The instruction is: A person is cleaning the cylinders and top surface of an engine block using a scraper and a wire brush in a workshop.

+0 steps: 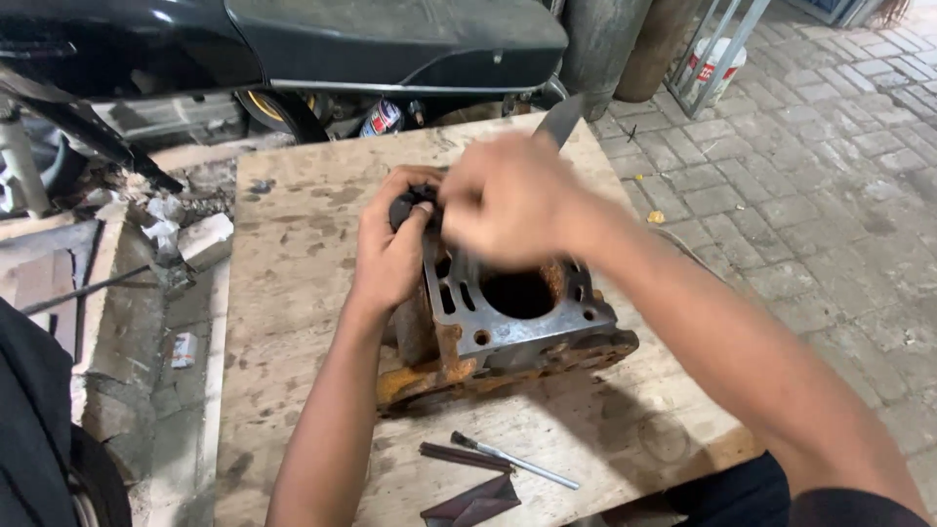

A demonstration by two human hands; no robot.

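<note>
head view: rusty engine cylinder block sits on a stained plywood board, roughly mid-board, bore facing up. left hand is closed around a small dark part at the far left corner of the block, fingers curled over it. right hand is motion-blurred just above the far edge of the block, closed on a flat metal blade whose tip sticks out beyond the block; exact grip cannot be told through the blur. near side of the block: a thin metal rod, a dark strip beside it, and a folded piece of dark abrasive paper at the board's near edge. beyond the block, a black motorcycle and paving bricks to the right. progress judgement: top face around the bore looks partly bare grey metal, yet orange rust remains heavy on the lower flange and near sides, so cleaning appears early to midway, with much surface left
</note>
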